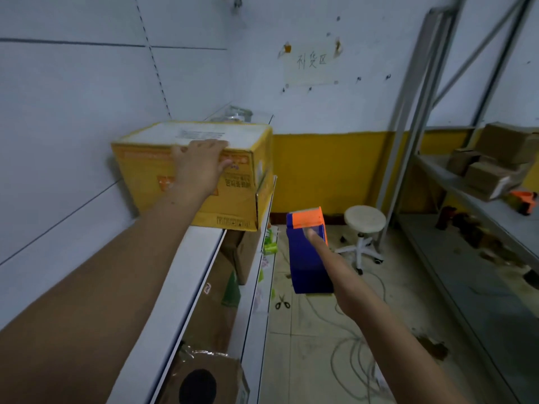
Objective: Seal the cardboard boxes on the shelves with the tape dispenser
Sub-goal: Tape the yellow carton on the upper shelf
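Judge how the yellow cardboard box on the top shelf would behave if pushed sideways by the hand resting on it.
The yellow box would probably slide rather than tip: it sits broad and low on the smooth white shelf. Its right end overhangs the shelf edge, so a rightward push risks dropping it. The left hand lies flat along its top edge; weight cannot be judged.

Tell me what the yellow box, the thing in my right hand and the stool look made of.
Yellow box: printed cardboard, matte, folded flap edges. Tape dispenser in the right hand: likely hard plastic, smooth blue and orange. Stool: pale padded-looking seat, white base, possibly plastic.
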The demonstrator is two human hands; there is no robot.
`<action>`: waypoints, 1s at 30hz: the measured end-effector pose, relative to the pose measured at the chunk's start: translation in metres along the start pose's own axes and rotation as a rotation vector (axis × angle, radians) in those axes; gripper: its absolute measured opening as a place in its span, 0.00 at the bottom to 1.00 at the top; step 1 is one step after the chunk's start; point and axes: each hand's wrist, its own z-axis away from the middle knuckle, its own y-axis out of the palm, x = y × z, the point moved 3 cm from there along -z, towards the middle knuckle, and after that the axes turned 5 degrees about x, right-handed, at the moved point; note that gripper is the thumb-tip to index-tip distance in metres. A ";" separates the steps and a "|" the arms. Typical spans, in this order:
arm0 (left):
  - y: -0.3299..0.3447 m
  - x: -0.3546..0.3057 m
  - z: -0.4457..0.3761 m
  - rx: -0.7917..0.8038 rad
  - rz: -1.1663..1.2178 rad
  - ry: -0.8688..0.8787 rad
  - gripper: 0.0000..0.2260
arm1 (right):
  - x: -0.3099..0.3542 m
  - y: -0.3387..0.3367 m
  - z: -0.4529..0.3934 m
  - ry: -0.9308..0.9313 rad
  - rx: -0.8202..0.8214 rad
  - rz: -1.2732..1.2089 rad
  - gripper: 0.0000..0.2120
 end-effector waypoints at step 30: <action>-0.025 -0.077 0.108 0.096 0.562 0.656 0.06 | 0.026 0.032 0.002 -0.061 0.071 0.387 0.38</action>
